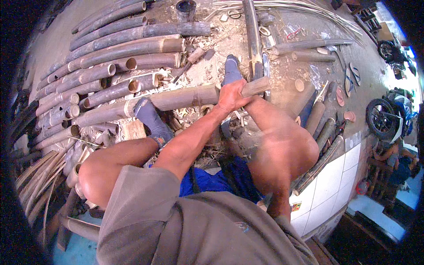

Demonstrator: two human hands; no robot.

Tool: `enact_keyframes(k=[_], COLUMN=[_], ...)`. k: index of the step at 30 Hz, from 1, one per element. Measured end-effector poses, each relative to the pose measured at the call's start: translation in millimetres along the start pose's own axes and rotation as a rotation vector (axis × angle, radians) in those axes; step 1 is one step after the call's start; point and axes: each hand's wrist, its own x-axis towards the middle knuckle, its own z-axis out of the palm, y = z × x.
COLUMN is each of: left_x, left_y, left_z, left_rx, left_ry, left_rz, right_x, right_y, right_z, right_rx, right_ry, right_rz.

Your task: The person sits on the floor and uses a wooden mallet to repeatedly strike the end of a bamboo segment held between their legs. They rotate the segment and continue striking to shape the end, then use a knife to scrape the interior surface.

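My left hand (232,96) is closed around a short, pale wooden piece (257,87), whose squared end sticks out to the right. Whether it belongs to a tool is hidden by the fingers. Just left of that hand ends a thick bamboo pole (187,97), lying across in front of me beside my left foot. My right forearm (281,201) rises past my right knee and smears with motion. Its hand is too blurred to make out. Above that knee shows a blurred brown shape, with a pale round wooden end (299,85) at its top.
Several cut bamboo poles (128,47) lie stacked at the left. A wooden-handled tool (194,56) rests among shavings. Split strips (39,181) fan out at lower left. An upright dark pole (252,39) stands ahead; sandals (352,77), white tiles (329,192) and a motorbike (388,115) are at right.
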Motion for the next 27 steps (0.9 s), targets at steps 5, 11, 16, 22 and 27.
enact_keyframes(k=[5, 11, 16, 22, 27], left_x=[-1, -1, -17, -8, -1], left_y=[8, 14, 5, 4, -2], left_z=[-7, 0, 1, 0, 18], left_rx=[0.071, 0.121, 0.148, 0.147, 0.088], left_ry=[-0.030, -0.031, -0.041, -0.032, 0.033], left_rz=[-0.079, -0.088, -0.048, -0.077, 0.028], right_x=[9, 46, -72, 46, -41], right_y=[-11, -129, -40, -116, -70], right_z=[-53, -49, -10, -50, -24], right_rx=[0.020, 0.504, -0.029, 0.377, 0.180], right_ry=[-0.611, 0.160, -0.591, -0.057, -0.184], right_rz=[0.072, -0.062, 0.189, -0.029, 0.118])
